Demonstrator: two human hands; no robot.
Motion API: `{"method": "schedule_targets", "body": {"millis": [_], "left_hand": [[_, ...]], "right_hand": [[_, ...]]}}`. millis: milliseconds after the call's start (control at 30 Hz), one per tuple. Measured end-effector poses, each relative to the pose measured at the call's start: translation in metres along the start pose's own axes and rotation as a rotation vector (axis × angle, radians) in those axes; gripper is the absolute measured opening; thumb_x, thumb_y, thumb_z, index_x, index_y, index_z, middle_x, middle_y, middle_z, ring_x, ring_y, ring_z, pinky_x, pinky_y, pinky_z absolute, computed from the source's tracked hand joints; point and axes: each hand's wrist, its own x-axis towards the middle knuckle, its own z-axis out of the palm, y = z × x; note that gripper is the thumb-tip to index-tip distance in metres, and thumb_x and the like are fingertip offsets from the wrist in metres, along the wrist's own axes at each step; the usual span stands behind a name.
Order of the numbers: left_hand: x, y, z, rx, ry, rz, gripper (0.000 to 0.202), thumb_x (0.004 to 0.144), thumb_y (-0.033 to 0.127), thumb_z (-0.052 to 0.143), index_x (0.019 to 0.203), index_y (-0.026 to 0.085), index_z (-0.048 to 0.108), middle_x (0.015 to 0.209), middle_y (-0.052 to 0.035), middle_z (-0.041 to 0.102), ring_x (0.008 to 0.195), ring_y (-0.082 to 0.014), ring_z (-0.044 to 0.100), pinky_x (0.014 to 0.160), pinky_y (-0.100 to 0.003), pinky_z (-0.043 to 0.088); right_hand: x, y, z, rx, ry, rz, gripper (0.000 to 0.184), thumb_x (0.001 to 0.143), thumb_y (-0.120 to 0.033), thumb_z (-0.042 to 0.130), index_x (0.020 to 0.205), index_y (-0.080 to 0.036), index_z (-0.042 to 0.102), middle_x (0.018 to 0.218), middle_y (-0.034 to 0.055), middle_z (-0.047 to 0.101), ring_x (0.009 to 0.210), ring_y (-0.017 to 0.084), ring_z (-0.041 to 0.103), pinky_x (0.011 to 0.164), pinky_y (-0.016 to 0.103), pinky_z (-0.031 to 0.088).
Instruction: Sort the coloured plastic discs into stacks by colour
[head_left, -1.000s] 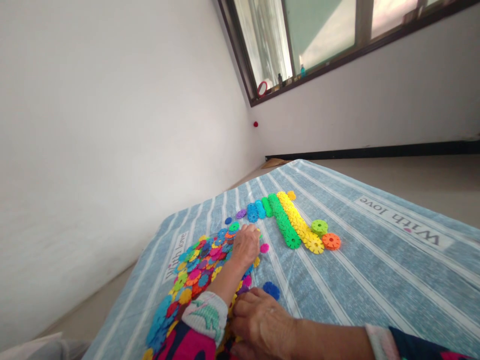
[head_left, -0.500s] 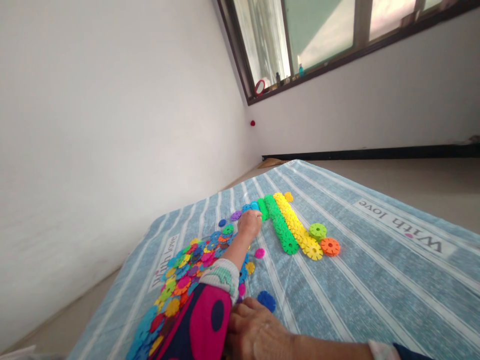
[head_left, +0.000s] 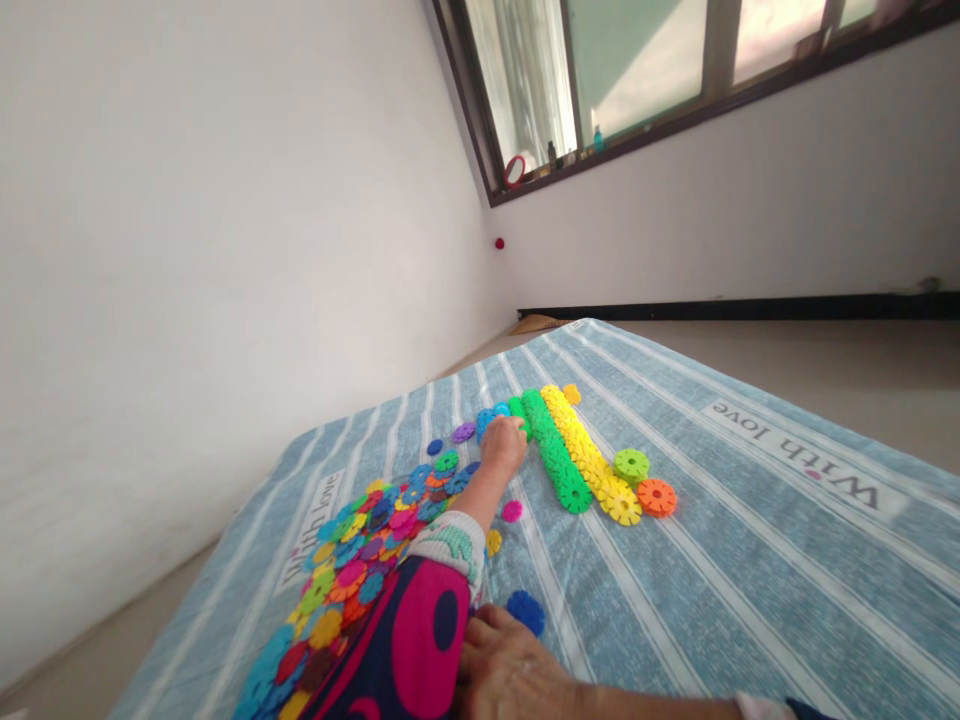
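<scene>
My left hand [head_left: 504, 443] reaches out over the cloth, fingers closed beside a short green stack of notched discs [head_left: 517, 408]. Whatever they hold is hidden. Blue discs [head_left: 484, 417] lie just behind that hand. To its right run a long green row of overlapping discs [head_left: 553, 452] and a yellow row [head_left: 581, 443]. Low in the view, my right hand [head_left: 517, 665] rests with curled fingers, their tips hidden behind my left sleeve [head_left: 420, 630]. A dark blue disc [head_left: 526, 612] lies right by its knuckles.
A heap of mixed coloured discs [head_left: 352, 570] spreads along the left of the striped cloth [head_left: 720, 560]. Lime [head_left: 631, 465] and orange discs [head_left: 657, 497] sit near the yellow row's front end. A pink disc [head_left: 512, 511] lies alone. A white wall [head_left: 225, 250] rises at left.
The view has shifted slightly. My left hand has moved a little to the right over the cloth, closer to the green discs. My right hand stays about where it was.
</scene>
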Motion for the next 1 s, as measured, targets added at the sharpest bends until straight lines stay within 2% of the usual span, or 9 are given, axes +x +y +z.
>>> {"method": "schedule_targets", "body": {"millis": [300,500,600,733,867,1000], "left_hand": [[-0.001,-0.002,0.001,-0.016,0.045,0.009,0.016,0.076,0.012,0.052,0.072,0.018,0.066,0.078,-0.0061,0.067,0.083,-0.0188,0.062,0.076,-0.028,0.042],[-0.003,-0.007,-0.001,-0.046,0.055,0.013,0.023,0.076,0.009,0.048,0.073,0.018,0.069,0.077,-0.0052,0.069,0.081,-0.0173,0.063,0.076,-0.027,0.043],[-0.007,-0.020,-0.010,-0.063,0.047,0.015,0.026,0.078,0.010,0.047,0.080,0.017,0.072,0.082,-0.0054,0.072,0.083,-0.0167,0.064,0.076,-0.026,0.044],[-0.021,-0.049,-0.030,-0.062,0.014,0.010,0.026,0.078,0.013,0.051,0.089,0.017,0.074,0.085,-0.0034,0.074,0.081,-0.0164,0.065,0.074,-0.025,0.046],[-0.044,-0.074,-0.049,-0.032,-0.050,0.045,0.022,0.075,0.013,0.055,0.082,0.020,0.075,0.082,-0.0011,0.073,0.080,-0.0159,0.064,0.074,-0.024,0.045],[-0.067,-0.082,-0.054,0.002,-0.119,0.104,0.015,0.072,0.018,0.060,0.075,0.019,0.074,0.080,-0.0022,0.070,0.078,-0.0168,0.063,0.075,-0.026,0.044]], "right_hand": [[-0.001,-0.002,-0.008,-0.022,-0.009,-0.016,0.041,0.084,-0.061,0.052,0.095,-0.023,0.063,0.093,0.0052,0.070,0.082,0.022,0.061,0.065,0.035,0.044],[-0.003,0.001,-0.003,-0.023,-0.012,-0.017,0.032,0.087,-0.054,0.055,0.086,-0.022,0.062,0.092,0.0028,0.069,0.079,0.019,0.059,0.065,0.034,0.043],[-0.005,0.002,-0.008,-0.006,-0.039,-0.050,0.035,0.085,-0.056,0.056,0.083,-0.022,0.061,0.091,0.0019,0.067,0.079,0.019,0.058,0.066,0.034,0.043],[-0.009,0.000,-0.024,0.021,-0.091,-0.064,0.042,0.082,-0.062,0.056,0.078,-0.021,0.059,0.085,0.0018,0.064,0.080,0.020,0.058,0.070,0.035,0.044],[-0.011,-0.004,-0.038,0.028,-0.132,-0.056,0.034,0.083,-0.054,0.059,0.080,-0.021,0.058,0.086,0.0016,0.063,0.084,0.021,0.057,0.072,0.036,0.043],[-0.013,-0.009,-0.043,0.047,-0.156,-0.013,0.031,0.082,-0.051,0.061,0.081,-0.021,0.058,0.090,0.0020,0.062,0.087,0.022,0.056,0.076,0.037,0.042]]}}
